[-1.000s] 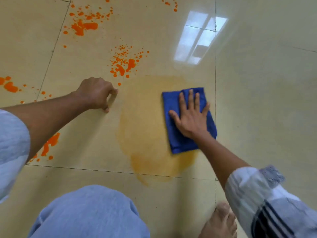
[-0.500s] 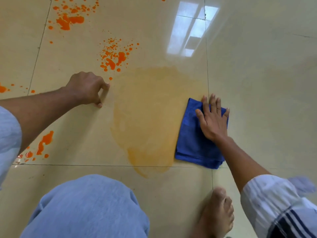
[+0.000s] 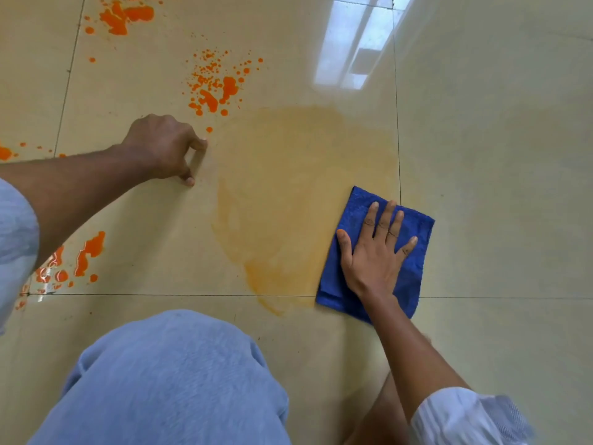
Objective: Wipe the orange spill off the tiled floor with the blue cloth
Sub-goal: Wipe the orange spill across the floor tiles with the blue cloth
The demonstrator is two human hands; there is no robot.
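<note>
The folded blue cloth [image 3: 414,252] lies flat on the cream tiled floor [image 3: 497,155], at the right edge of a wide pale orange smear [image 3: 288,187]. My right hand [image 3: 373,252] presses on it with straight, spread fingers. My left hand [image 3: 165,147] rests on the floor left of the smear, fingers curled under, holding nothing. Bright orange splatter [image 3: 215,85] lies just beyond my left hand. More orange drops [image 3: 125,16] sit at the top left, and a further orange patch [image 3: 86,255] lies under my left forearm.
My bent knee in light blue trousers [image 3: 173,380] fills the bottom centre. A tile joint [image 3: 160,294] runs across below the smear, another joint [image 3: 398,139] runs upward by the cloth. A window reflection [image 3: 349,43] glares at the top.
My right hand has slid the cloth from the middle of the smear to its right edge and nearer to me. My left hand has stayed planted on the floor.
</note>
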